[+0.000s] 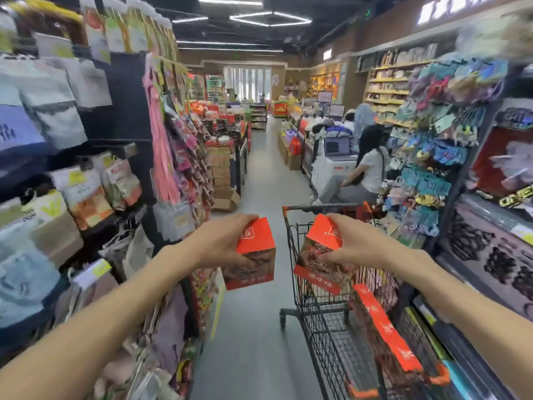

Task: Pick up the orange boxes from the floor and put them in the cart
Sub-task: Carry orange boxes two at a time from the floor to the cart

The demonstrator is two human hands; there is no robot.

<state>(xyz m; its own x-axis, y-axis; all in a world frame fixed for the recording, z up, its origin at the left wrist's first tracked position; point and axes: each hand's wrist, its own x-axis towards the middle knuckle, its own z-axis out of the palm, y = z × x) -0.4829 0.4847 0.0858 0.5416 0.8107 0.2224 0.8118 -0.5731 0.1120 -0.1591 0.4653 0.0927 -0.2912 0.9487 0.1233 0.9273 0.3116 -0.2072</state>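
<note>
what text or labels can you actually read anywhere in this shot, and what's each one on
None can be read for certain.
Orange box in the left hand: white logo and a lower line of characters, blurred.
Orange box in the right hand: white logo and a strip of characters, blurred.
Orange boxes in the cart: white marks, smeared.
Lit sign at upper right: white characters, too blurred.
Yellow shelf tags: too small.

Retail shop, self-service aisle. Left of the hands: racks (72,157) hung with packaged goods and price tags. Right of them: a wire cart (340,327), then hooks of small accessories (438,157). Beyond: stacked cartons (220,180), a checkout counter (331,168) with a screen (337,146), wall shelves (386,90), strip ceiling lights (269,18).
</note>
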